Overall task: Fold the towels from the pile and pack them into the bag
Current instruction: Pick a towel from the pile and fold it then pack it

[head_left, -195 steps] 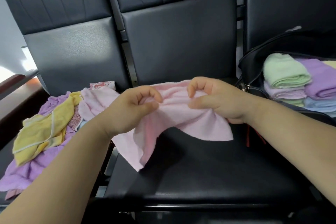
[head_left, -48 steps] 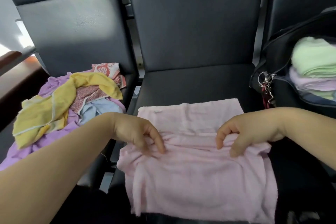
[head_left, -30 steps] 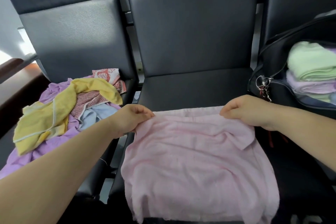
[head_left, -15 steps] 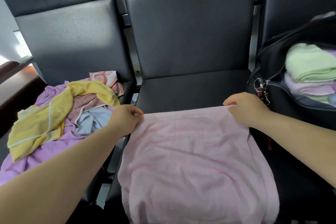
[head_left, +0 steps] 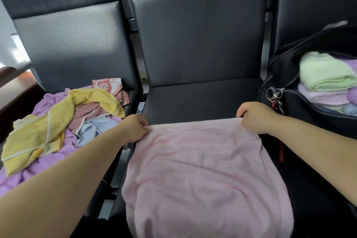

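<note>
Pink towel (head_left: 202,170), spread flat, wrinkled

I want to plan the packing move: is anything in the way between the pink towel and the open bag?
Nothing visible blocks it. The pink towel lies on the middle seat, the bag stands open to its right; only a keyring hangs at the bag's near edge. Folded towels fill part of the opening.

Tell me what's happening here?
A person is working on a pink towel laid over the middle seat, the left hand and right hand each pinching a far corner. A loose pile of unfolded towels lies on the seat to the left. The black bag on the right already holds folded towels; this pink one is not packed yet.
</note>
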A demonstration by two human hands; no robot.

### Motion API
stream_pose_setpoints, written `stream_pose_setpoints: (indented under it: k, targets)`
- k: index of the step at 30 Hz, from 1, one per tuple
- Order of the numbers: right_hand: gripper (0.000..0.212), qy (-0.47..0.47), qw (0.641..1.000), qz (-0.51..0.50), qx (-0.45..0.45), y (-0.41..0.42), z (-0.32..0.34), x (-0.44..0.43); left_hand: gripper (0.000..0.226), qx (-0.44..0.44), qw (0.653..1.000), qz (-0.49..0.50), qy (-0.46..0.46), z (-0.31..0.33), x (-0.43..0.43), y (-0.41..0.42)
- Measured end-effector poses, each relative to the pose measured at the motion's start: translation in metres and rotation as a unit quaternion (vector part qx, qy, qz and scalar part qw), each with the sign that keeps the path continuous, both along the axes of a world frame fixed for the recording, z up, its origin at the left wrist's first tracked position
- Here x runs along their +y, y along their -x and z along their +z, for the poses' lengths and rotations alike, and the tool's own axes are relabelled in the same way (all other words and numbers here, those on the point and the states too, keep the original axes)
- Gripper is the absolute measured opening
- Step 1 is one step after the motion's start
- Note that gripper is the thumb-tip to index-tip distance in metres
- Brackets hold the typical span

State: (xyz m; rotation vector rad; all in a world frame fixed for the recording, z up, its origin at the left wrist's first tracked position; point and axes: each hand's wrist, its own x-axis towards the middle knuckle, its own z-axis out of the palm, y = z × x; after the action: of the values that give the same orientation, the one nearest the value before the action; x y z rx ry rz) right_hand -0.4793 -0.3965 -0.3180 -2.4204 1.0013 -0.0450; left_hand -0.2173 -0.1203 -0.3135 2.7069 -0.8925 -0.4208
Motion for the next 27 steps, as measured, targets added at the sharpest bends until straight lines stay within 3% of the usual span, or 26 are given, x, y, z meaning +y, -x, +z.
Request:
stream_pose_setpoints:
  k: [2,5,8,11,14,17,23,27]
  targets:
    - [0.027,0.017,1.0,0.01,-0.018,0.002,0.0,0.001,0.014,0.002,1.0,0.005,0.026,0.001,0.0,0.0]
    - [0.024,0.0,0.996,0.012,-0.085,0.008,0.004,0.002,0.017,0.071,0.983,0.051,0.158,0.001,0.009,-0.002]
    - [0.021,-0.042,0.986,-0.004,-0.163,0.014,0.011,0.007,0.019,0.197,0.929,0.096,0.298,0.007,0.025,-0.005]
    - [0.018,-0.079,0.966,-0.043,-0.244,0.019,0.021,0.015,0.017,0.244,0.889,0.123,0.368,0.018,0.04,-0.002]
    - [0.016,-0.121,0.917,-0.093,-0.368,0.023,0.038,0.029,0.012,0.248,0.85,0.152,0.44,0.032,0.051,0.005]
    - [0.017,-0.166,0.886,-0.113,-0.417,0.025,0.051,0.04,0.008,0.232,0.826,0.168,0.485,0.043,0.062,0.009]
    - [0.018,-0.226,0.877,-0.127,-0.406,0.008,0.084,0.038,0.007,0.155,0.843,0.175,0.485,0.082,0.056,0.007]
    - [0.012,-0.208,0.881,-0.109,-0.41,-0.011,0.149,0.018,0.012,0.117,0.833,0.173,0.512,0.143,0.044,-0.011]
